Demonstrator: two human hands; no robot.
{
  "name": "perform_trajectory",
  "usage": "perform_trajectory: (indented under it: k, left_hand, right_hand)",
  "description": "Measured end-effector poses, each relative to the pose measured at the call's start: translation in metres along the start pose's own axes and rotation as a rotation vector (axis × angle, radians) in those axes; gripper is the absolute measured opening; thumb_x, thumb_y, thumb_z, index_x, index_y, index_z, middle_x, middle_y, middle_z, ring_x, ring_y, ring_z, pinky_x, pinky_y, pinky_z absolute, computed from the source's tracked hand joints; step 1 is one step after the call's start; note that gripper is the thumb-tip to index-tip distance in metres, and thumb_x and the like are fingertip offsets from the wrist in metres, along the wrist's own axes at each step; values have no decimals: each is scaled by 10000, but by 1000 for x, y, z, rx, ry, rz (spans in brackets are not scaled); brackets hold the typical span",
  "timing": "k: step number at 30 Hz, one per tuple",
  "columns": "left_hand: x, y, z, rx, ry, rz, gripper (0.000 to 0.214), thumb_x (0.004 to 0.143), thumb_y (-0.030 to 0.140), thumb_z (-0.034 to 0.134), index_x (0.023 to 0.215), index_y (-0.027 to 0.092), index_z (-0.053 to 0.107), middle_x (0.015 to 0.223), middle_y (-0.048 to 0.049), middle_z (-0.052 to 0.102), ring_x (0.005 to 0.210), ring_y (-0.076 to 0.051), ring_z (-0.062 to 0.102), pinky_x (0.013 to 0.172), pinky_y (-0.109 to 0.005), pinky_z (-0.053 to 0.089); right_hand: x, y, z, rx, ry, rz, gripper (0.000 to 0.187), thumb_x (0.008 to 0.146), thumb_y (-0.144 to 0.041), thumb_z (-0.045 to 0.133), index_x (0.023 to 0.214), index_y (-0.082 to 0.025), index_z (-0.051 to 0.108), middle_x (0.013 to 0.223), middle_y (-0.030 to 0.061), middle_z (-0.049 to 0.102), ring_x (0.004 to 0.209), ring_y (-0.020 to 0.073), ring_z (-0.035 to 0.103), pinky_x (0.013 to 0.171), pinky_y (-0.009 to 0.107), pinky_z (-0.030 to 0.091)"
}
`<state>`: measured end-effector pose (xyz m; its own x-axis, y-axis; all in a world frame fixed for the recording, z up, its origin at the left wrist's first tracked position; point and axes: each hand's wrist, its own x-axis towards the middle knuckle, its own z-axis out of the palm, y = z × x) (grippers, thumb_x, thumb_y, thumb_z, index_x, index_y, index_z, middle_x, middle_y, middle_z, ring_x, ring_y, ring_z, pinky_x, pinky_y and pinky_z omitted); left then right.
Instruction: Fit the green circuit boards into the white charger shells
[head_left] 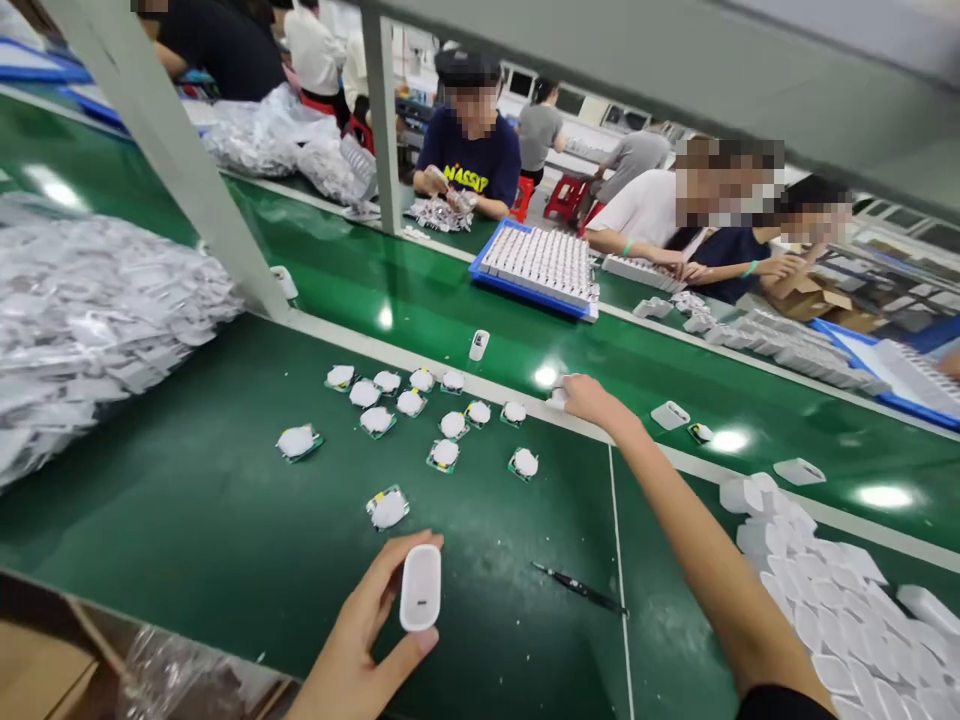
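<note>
My left hand (367,625) grips a white plastic charger housing (421,588) between thumb and fingers. Its closed, rounded end with a small slot faces me. Stretched forward to the green conveyor belt (420,310), my right hand (594,402) has its fingers closed on another white housing (559,392), partly hidden behind them. Several small circuit boards topped with white pads lie about the green bench (225,500). The nearest circuit board (388,508) is just beyond my left hand. A black pen-like tool (581,587) rests right of that hand.
White housings are piled at the right (840,600). At the left is a big heap of white pieces in clear plastic (97,320). A grey post (172,160) rises from the bench edge. A housing (479,345) lies on the belt; co-workers sit across, near a blue tray (534,268).
</note>
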<state>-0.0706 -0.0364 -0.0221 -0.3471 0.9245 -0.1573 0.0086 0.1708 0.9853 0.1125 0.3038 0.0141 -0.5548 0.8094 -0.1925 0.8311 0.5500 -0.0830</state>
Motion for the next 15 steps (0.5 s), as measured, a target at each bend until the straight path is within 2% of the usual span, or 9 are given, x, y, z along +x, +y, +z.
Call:
perform_trajectory:
  k: [2,4,8,11,14,15]
  left_hand:
    - [1,4,-6,17,-36,45,436,853,459,633,1269,352,555,1342,-49,592,1248,-257,575,1018,-366,518]
    - [2,10,-13,42,-112,162,493,836,358,684,1304,383,532,1346,-25,598,1229,-226,595,986,-304,542]
    - [2,26,-16,61,-193,359,666,817,234,718,1392,406,428,1358,5,603,1216,-161,606,972,-209,539]
    - [-1,35,-12,89,-234,457,692,810,187,723,1412,337,418,1391,-20,581,1255,-154,577,1033,-213,500]
    - [-6,38,-5,132,-272,552,640,809,148,716,1386,258,460,1414,-57,558,1301,-175,536,1094,-260,461]
    - [-7,39,-3,140,-282,571,636,809,137,714,1383,242,463,1416,-65,554,1307,-180,531,1102,-271,457]
  right_hand:
    - [-27,3,9,-49,-75,37,260,930,-348,599,1083,-139,621,1061,68,655,913,179,650,810,375,552]
    - [-51,5,17,-71,-106,54,215,929,-321,599,1027,-132,629,975,49,666,856,167,652,798,371,544]
    - [-75,2,24,8,-76,19,139,866,-239,652,921,-110,653,800,75,676,739,205,662,755,370,525]
    - [-98,-13,16,149,-31,-35,204,867,-321,647,913,-122,663,761,89,690,715,219,682,725,341,542]
    - [-156,-49,3,401,105,-131,347,941,-472,515,1116,-187,609,852,46,709,744,175,704,718,300,585]
    - [-181,-65,-1,606,236,-237,364,925,-503,532,1131,-213,606,816,31,706,729,182,709,688,309,600]
